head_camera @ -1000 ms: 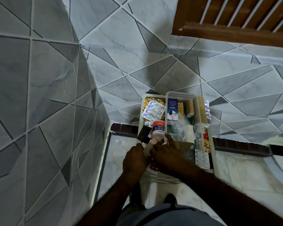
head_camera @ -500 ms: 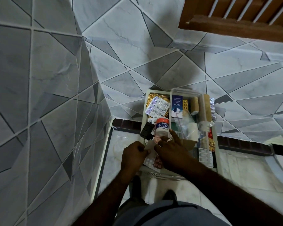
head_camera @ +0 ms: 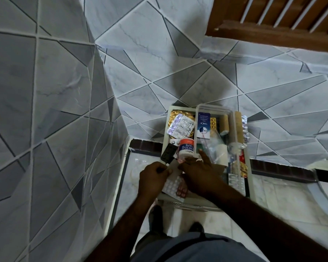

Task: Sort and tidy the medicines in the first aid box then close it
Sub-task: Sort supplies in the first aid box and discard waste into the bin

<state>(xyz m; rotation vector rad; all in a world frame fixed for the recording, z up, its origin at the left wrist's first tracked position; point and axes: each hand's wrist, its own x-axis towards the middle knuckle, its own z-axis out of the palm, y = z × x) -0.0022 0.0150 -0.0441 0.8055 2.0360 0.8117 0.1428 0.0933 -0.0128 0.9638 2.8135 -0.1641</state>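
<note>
Right hand (head_camera: 199,174) drew aside, baring adjacent blister strip (head_camera: 173,184) (left hand (head_camera: 153,178) pinching).

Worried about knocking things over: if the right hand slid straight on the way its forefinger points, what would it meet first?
Probably the blue-and-white box in the clear tray; the right hand points just beside the tape tub, not at it. Depth is unclear, so the tray's near wall may come first.

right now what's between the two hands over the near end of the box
A blister strip of white pills, held at its edges by the left hand and the right hand; the head view shows it.
</note>
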